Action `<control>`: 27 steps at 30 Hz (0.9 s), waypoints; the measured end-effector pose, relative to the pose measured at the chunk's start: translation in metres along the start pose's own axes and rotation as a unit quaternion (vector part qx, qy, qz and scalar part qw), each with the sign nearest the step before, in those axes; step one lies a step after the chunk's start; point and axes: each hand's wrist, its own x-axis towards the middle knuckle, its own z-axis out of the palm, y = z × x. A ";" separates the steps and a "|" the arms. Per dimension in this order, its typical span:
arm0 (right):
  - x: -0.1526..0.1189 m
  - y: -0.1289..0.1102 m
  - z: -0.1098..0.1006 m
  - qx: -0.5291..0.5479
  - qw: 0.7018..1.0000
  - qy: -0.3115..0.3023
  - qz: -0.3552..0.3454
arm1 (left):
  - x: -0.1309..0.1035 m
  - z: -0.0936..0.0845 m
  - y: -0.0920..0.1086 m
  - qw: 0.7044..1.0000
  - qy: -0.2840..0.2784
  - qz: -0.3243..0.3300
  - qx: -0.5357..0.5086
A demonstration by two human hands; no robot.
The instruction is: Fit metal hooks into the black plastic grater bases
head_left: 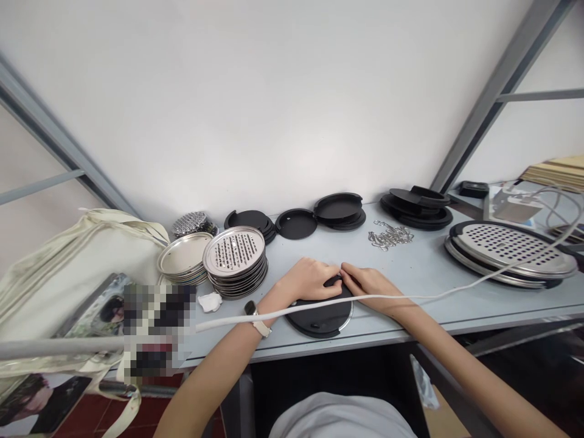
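A round black plastic disc (319,317) with a metal rim showing at its right lies flat near the table's front edge. My left hand (314,280) bends over its far side, fingers closed around a black part at the edge. Right beside it, my right hand (365,281) pinches at the same far edge, fingertips meeting those of the left. Whatever small piece sits between the right fingertips is hidden. Beyond the right hand lies a loose pile of small metal clips or rings (390,236).
Perforated metal grater discs (234,252) stand stacked at left, beside plain metal discs (181,254). Black round covers (340,210) line the wall. More assembled discs (506,252) lie at right. A white cable (429,297) crosses before my arms. A cream bag (91,267) occupies the left.
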 end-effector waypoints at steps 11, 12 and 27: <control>0.001 0.003 0.002 0.012 1.000 -0.007 0.010 | 0.000 -0.001 0.000 1.000 -0.007 -0.001 -0.012; 0.001 0.003 0.002 0.011 1.000 -0.006 0.011 | 0.000 -0.001 -0.001 1.000 -0.006 0.000 -0.010; 0.001 0.004 0.001 0.016 1.000 -0.011 -0.002 | 0.000 -0.001 0.000 1.000 -0.015 -0.003 -0.020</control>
